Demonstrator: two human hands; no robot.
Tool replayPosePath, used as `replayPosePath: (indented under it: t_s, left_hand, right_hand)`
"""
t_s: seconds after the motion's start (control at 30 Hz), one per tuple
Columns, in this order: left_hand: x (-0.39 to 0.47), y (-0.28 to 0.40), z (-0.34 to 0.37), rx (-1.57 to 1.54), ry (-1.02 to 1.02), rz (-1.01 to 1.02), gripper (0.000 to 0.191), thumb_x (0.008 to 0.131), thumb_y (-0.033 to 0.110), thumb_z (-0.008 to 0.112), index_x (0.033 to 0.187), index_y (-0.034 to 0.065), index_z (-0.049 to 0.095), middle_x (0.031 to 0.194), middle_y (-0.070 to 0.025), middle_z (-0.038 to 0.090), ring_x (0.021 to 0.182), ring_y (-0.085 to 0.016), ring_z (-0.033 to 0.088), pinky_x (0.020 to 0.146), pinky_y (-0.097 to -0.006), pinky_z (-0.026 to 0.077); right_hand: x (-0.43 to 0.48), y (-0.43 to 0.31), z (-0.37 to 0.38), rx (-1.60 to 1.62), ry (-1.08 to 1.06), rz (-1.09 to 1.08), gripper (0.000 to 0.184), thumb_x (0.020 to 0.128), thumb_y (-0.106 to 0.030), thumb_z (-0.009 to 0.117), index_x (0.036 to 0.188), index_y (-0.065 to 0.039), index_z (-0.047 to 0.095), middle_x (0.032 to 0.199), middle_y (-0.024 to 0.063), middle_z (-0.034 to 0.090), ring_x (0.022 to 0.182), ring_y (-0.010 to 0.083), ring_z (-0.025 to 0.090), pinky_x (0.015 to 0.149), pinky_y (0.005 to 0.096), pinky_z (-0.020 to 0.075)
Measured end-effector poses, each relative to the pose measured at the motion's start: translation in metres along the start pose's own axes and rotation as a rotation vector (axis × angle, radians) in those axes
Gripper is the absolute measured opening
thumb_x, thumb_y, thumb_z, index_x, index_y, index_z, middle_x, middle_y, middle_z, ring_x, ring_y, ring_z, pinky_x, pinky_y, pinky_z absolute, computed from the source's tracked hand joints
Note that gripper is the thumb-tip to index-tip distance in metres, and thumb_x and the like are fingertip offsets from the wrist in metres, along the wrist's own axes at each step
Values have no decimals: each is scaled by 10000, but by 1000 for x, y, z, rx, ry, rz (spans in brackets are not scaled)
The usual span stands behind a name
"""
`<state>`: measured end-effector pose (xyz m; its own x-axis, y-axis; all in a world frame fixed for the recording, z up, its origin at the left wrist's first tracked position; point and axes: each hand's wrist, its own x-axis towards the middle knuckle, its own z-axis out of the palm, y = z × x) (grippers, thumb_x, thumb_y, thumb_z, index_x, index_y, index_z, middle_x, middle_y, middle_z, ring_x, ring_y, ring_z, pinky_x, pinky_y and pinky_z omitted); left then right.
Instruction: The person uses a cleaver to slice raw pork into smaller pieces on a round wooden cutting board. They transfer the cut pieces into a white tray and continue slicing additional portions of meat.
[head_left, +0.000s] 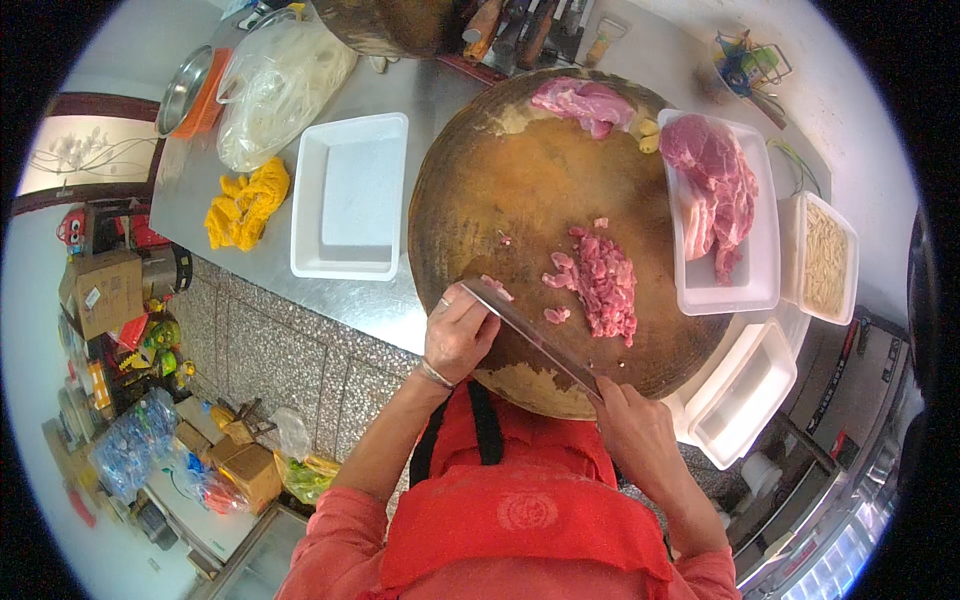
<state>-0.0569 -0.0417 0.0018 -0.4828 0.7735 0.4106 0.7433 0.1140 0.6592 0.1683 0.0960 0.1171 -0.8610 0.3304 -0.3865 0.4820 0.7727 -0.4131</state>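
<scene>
My right hand (634, 421) grips the handle of a cleaver (541, 345), whose blade slants across the near part of a round wooden chopping block (540, 180). At the blade's far end is my left hand (459, 330), its fingers bent and touching or very close to the steel. Whether those fingers pinch anything is hidden. Small meat bits (496, 287) lie just beyond the blade tip. To the right of them sits a pile of chopped raw meat (606, 289). A larger raw piece (583, 103) rests at the block's far edge, beside peeled garlic cloves (648, 136).
A white plastic tray (298, 202) stands left of the block, near a yellow cloth (247, 202) and a plastic bag (285, 90). On the right, another white tray (726, 306) holds raw meat slabs (712, 180). Knives (536, 34) stand behind the block.
</scene>
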Motion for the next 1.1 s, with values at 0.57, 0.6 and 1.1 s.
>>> replayPosePath:
  t_s: [0.57, 0.6, 1.1]
  left_hand:
    - [0, 1, 2, 64, 23, -52, 319, 671, -61, 775, 971, 41, 740, 1006, -126, 717, 970, -335, 667, 835, -409, 546]
    - [0, 1, 2, 54, 15, -34, 308, 676, -70, 761, 963, 37, 723, 991, -122, 705, 954, -330, 664, 832, -410, 548]
    - [-8, 5, -7, 25, 137, -4, 231, 724, -37, 818, 910, 8, 689, 957, -113, 659, 886, -311, 646, 789, -415, 538]
  right_hand:
    - [69, -12, 27, 26, 20, -117, 99, 889, -82, 558, 947, -17, 513, 798, 199, 665, 697, 387, 689, 604, 485, 553]
    - [63, -10, 26, 36, -9, -85, 97, 898, -94, 560, 946, -23, 516, 798, 199, 664, 701, 393, 687, 612, 491, 553]
    - [4, 15, -6, 165, 30, 50, 210, 953, -168, 613, 1117, -39, 629, 851, 198, 674, 740, 414, 658, 641, 500, 532]
